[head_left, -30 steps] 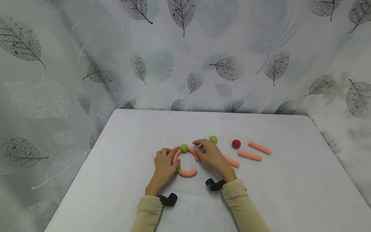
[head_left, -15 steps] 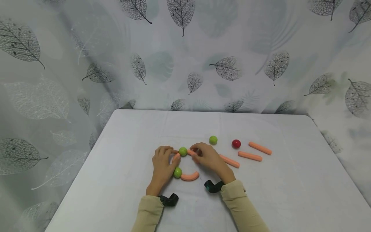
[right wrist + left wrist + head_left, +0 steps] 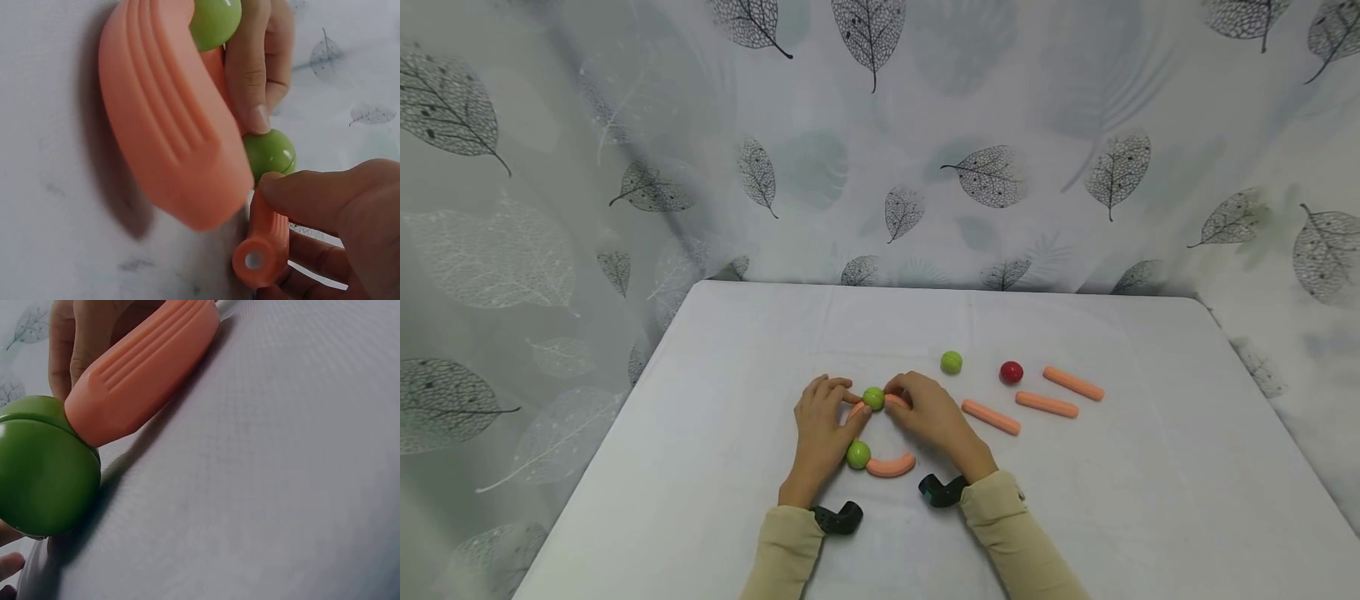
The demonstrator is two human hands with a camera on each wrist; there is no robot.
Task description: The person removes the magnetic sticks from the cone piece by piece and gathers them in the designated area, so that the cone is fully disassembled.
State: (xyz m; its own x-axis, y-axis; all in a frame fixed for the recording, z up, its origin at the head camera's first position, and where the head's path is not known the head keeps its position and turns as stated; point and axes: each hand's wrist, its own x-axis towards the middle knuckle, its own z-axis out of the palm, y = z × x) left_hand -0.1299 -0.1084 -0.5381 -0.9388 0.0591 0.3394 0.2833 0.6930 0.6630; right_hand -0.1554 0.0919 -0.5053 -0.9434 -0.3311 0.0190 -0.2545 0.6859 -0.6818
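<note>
Curved orange pieces and two green balls form a partial ring on the white table. The left hand (image 3: pixel 823 429) pinches the left curved piece (image 3: pixel 857 410), between the upper green ball (image 3: pixel 873 398) and the lower green ball (image 3: pixel 858 455). Thumb and fingers of the right hand (image 3: pixel 934 417) grip the upper right curved piece (image 3: pixel 896 402), whose end meets the upper ball. A bottom curved piece (image 3: pixel 891 466) touches the lower ball, untouched by either hand. In the right wrist view, an open hollow end shows on the gripped piece (image 3: pixel 269 244).
Right of the hands lie three straight orange sticks (image 3: pixel 991 417), a red ball (image 3: pixel 1011 372) and a third green ball (image 3: pixel 951 362). Leaf-patterned cloth (image 3: pixel 880 150) hangs behind the white table (image 3: pixel 760 333). Each wrist wears a black camera.
The two green balls and the curved pieces have shifted slightly toward the person. The right hand has moved left and now grips the upper right piece, uncovering more of a straight stick.
</note>
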